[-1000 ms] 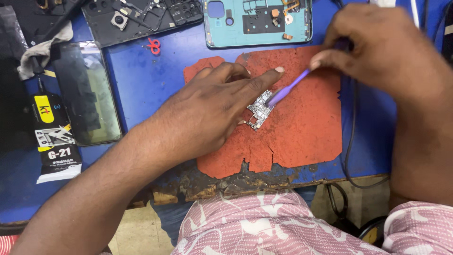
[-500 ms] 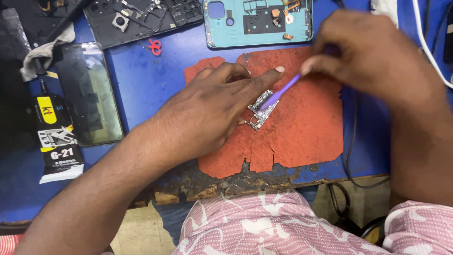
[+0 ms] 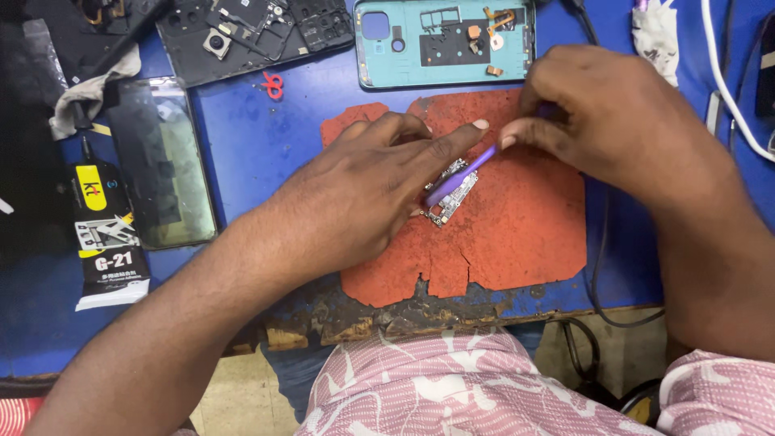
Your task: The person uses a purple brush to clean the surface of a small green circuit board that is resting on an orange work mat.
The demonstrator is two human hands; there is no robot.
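While our left hand (image 3: 367, 190) presses flat, fingers spread, to pin the small circuit board (image 3: 450, 192) on the worn red mat (image 3: 517, 234), our right hand (image 3: 601, 121) pinches a purple tool (image 3: 460, 173) against it. Farther off, a teal phone back cover (image 3: 444, 42) crowds the blue surface (image 3: 266, 137).

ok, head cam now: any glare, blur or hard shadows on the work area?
Head view: even light, soft shadow only under the left hand on the red mat. Sharp focus on the small circuit board and purple tool held by the right hand. Pale reflection on the glass panel; no motion blur; top-left corner is dark.
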